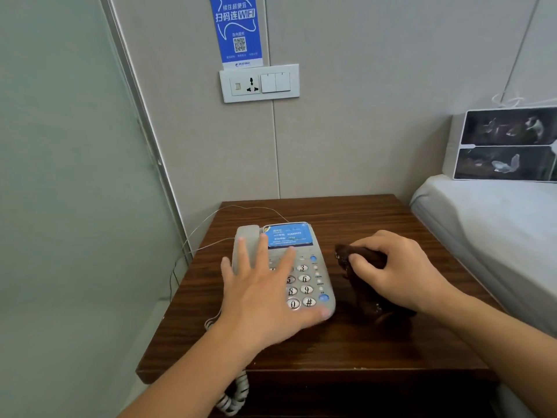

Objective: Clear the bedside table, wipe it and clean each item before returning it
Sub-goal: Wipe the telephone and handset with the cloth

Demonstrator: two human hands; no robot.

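Coiled cord (235,399) | left hand (265,300) on telephone (313,267) | wall socket (259,83)

Blue WiFi notice (238,28) with QR code on grey wall, directly above white socket-and-switch plate (259,83). Frosted glass panel (66,176) at left. Bed (494,218) at right; dark printed card (508,143) upright at its head.

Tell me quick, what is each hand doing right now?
Left hand: open, fingers spread flat on the telephone.
Right hand: closed, holding the dark brown cloth on the bedside table.
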